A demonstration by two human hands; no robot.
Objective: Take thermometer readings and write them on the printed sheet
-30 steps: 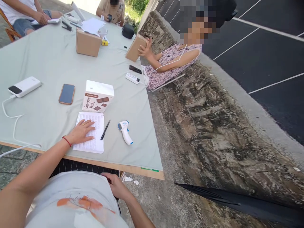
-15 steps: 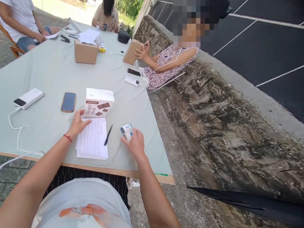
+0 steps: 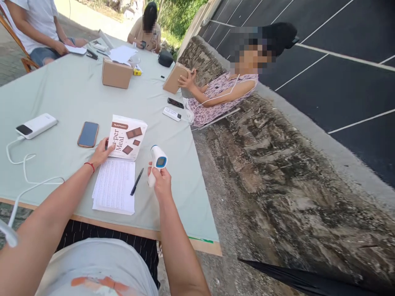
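My right hand (image 3: pixel 162 183) is wrapped round the handle of a white infrared thermometer (image 3: pixel 159 158), held upright with its blue-rimmed screen towards me. My left hand (image 3: pixel 102 151) grips the lower left edge of a white box (image 3: pixel 129 139) printed "NutriMotion" and "Meal" with brown bars, its thumb on the front face. The box stands tilted slightly back behind a stack of written sheets (image 3: pixel 114 189). A black pen (image 3: pixel 137 181) lies between the sheets and my right hand.
Left of the box lie a phone (image 3: pixel 88 134) and a white power bank (image 3: pixel 37 125) with a cable. Farther off are a cardboard box (image 3: pixel 115 75), a second phone (image 3: pixel 175 102) and another power bank (image 3: pixel 172 114). A person at right holds a cardboard piece (image 3: pixel 175 78); two others sit beyond.
My right hand has picked up the thermometer from the table and turned it upright. My left hand has moved from beside the box to grip it, and the box has tilted back.
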